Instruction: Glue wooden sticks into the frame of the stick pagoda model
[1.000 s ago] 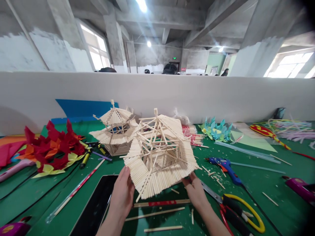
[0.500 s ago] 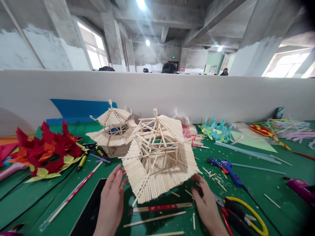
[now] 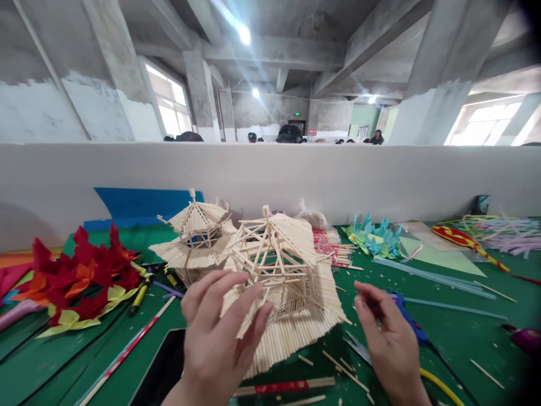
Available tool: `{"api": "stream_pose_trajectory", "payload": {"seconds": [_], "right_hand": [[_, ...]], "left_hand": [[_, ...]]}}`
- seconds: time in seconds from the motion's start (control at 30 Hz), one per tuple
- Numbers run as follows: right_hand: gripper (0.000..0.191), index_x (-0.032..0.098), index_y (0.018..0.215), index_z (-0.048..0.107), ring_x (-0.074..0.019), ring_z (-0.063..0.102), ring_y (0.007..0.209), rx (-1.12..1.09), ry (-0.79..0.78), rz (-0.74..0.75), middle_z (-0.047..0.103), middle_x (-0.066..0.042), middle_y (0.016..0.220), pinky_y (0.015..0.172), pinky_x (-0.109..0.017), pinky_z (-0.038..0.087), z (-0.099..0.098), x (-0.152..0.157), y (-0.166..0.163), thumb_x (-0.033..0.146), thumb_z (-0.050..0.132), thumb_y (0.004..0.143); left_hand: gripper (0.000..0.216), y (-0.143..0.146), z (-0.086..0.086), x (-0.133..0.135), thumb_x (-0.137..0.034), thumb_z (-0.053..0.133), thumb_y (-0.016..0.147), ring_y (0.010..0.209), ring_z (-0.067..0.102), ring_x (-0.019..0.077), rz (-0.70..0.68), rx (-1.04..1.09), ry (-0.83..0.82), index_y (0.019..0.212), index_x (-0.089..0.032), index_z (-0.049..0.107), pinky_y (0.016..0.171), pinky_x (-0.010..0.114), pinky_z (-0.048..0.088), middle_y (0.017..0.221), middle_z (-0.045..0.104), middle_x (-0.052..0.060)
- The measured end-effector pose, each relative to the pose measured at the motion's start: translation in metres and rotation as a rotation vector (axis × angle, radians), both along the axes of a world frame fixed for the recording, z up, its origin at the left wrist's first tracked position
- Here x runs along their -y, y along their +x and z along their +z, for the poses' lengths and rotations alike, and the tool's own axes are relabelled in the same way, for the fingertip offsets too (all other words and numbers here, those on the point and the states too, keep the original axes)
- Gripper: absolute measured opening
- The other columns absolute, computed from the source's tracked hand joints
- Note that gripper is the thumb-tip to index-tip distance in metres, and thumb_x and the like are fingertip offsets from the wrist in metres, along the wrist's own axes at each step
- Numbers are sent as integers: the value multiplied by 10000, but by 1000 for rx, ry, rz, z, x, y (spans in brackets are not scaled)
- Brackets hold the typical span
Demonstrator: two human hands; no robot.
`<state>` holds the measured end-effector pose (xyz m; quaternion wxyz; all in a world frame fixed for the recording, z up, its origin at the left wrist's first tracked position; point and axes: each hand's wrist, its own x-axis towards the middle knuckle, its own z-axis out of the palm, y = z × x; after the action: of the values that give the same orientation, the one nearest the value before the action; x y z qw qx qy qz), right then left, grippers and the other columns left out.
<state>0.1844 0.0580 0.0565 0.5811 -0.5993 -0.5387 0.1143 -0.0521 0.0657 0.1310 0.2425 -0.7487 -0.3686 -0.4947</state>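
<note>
"How complete is the stick model (image 3: 291,277)?"
"It stands mid-table, before the person, just right of a second model (image 3: 181,248). The lower roof looks largely covered; the upper roof is clad on one side, with bare ribs toward the left, so that part seems unfinished."
"And the hands?"
"The left hand (image 3: 220,338) curls in front of it; whether it pinches anything cannot be told. The right hand (image 3: 389,335), loosely parted and apparently empty, is apart from it."
</note>
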Motion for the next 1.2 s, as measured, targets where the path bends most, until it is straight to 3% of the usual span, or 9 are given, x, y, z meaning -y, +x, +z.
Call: {"api": "stream_pose_trajectory", "payload": {"seconds": [0.13,0.4,0.57,0.73,0.97,1.2], "right_hand": [[213,241,998,554,-165,549,771,20,110,20,594,-31,923,626,-267,442,32,-7,-3,325,519,805],[158,234,940,549,-146,502,793,253,244,344,551,-8,859,674,-274,423,76,-30,-31,163,502,807],[146,207,924,568,-161,506,852,372,252,451,576,-24,876,759,-316,414,98,-50,-47,156,496,808],[171,196,901,602,-173,509,797,456,178,518,570,-36,835,703,-327,418,107,-60,-56,156,462,813],[166,193,846,611,-171,506,782,450,128,550,549,-39,811,669,-309,419,104,-62,-60,139,461,800],[224,219,959,615,-181,489,781,488,139,537,530,-40,807,672,-330,399,104,-65,-63,165,447,822]], "left_hand": [[147,15,6,-13,-127,674,665,853,534,281,3,-1,-13,807,-136,638,729,465,389,821,623,106],[60,28,1,-31,-159,663,690,804,528,263,14,-22,124,750,-156,663,722,446,351,744,658,85],[79,26,-8,-37,-159,595,755,828,502,239,-30,-41,159,788,-164,666,760,430,316,739,675,53],[109,22,-11,-41,-111,613,732,818,501,223,-14,-63,153,809,-168,663,757,413,319,739,683,32],[64,24,-11,-44,-123,667,686,756,516,194,38,-12,194,725,-168,643,735,381,326,646,663,3],[28,24,-11,-44,-152,649,700,736,519,194,74,2,220,711,-177,641,726,381,334,629,658,13]]}}
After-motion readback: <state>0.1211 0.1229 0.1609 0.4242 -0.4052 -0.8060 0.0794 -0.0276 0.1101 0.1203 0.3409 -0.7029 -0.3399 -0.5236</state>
